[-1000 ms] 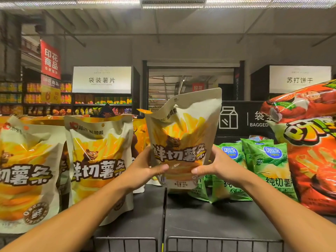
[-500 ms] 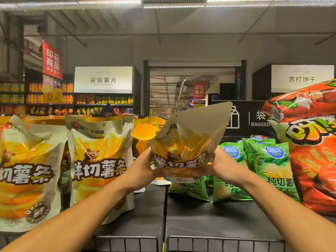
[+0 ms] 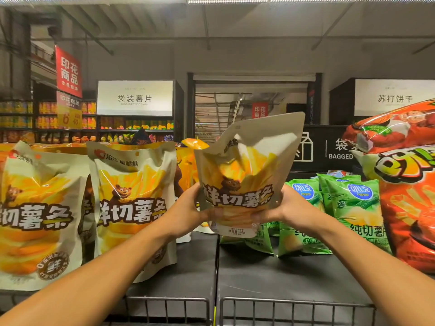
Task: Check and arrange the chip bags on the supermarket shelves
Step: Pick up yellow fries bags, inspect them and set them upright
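I hold a cream and yellow fries bag (image 3: 244,180) with a bear print upright above the dark top shelf (image 3: 282,276). My left hand (image 3: 188,211) grips its lower left edge and my right hand (image 3: 286,208) grips its lower right edge, thumbs on the front. The bag's top leans to the right. Two matching fries bags (image 3: 131,203) (image 3: 35,215) stand upright on the shelf to the left. Behind them more of the same bags show only their yellow tops.
Green chip bags (image 3: 355,208) stand behind my right hand. Large orange-red snack bags (image 3: 409,203) are stacked at the far right. A wire rail (image 3: 294,304) runs along the shelf's front edge. Signs and other aisles of shelves lie beyond.
The bag tipped forward and down half a second ago, then came back upright with its top leaning right. Both hands kept their grip low on the bag.
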### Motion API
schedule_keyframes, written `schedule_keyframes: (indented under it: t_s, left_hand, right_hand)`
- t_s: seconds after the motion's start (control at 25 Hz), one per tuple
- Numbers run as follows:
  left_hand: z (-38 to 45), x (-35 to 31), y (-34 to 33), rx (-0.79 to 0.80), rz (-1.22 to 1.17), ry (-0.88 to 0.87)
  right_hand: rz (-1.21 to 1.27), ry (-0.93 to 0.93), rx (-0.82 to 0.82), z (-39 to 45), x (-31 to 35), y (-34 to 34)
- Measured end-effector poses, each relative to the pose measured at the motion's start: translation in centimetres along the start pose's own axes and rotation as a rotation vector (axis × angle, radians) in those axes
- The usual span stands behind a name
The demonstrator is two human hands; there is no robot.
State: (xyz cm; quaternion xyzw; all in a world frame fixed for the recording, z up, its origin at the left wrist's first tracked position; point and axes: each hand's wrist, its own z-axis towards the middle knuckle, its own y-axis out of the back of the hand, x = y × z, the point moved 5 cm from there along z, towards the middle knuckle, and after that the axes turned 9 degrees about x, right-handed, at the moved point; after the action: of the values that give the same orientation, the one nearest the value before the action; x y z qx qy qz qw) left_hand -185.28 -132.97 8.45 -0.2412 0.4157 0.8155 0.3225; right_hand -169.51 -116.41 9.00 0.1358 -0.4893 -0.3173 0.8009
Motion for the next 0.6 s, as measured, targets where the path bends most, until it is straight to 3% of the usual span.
schedule_keyframes:
  t_s: [0.24, 0.6]
  left_hand:
    - [-0.3, -1.1, 0.4, -0.053, -0.093, -0.039]
    - [-0.3, -0.4, -0.2, 0.04, -0.19, 0.063]
  right_hand:
    - [0.128, -0.045, 0.028, -0.1, 0.3, -0.4]
    - [0.355, -0.187, 0.008, 0.4, -0.2, -0.7]
